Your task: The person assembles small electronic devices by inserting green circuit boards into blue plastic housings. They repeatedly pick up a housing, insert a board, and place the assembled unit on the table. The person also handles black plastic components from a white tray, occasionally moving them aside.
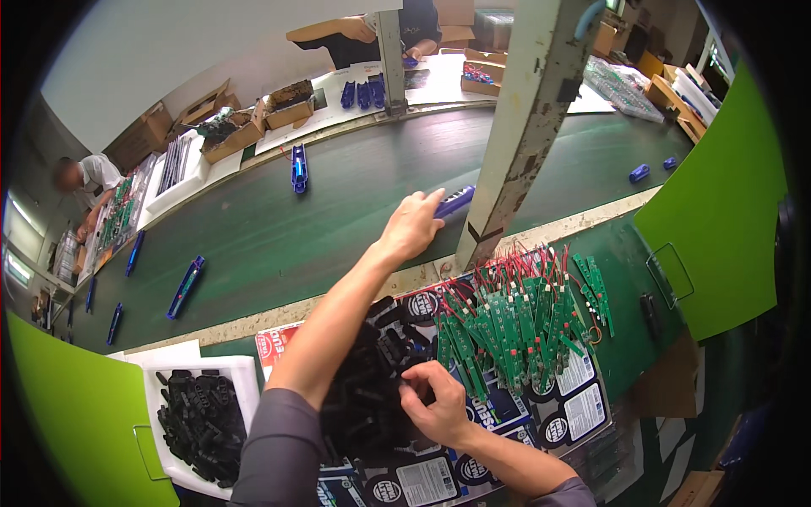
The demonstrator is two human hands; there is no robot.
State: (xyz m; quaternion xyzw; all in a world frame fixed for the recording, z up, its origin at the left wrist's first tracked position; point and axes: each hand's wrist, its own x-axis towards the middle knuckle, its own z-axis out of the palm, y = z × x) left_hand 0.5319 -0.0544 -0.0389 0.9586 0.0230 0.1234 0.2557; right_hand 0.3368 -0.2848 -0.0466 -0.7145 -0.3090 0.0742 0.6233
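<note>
My left hand (412, 226) reaches out over the green conveyor belt, its fingers closed on the near end of a long blue plastic housing (456, 201). The far end of that housing comes up beside the painted metal post. Lower down, my right hand (435, 404) is curled with thumb and fingertips pinched together. It hovers over a dark heap of small black plastic parts (363, 397); what is in the pinch, if anything, is too small to make out. To its right lies a pile of green circuit boards (519, 329) with red wires.
The metal post (528, 127) rises at the belt's near edge. More blue housings (185, 287) lie along the conveyor belt (245, 228). A white foam box (245, 380) of black parts stands at left. Green panels (718, 228) flank me. Other people sit beyond the belt.
</note>
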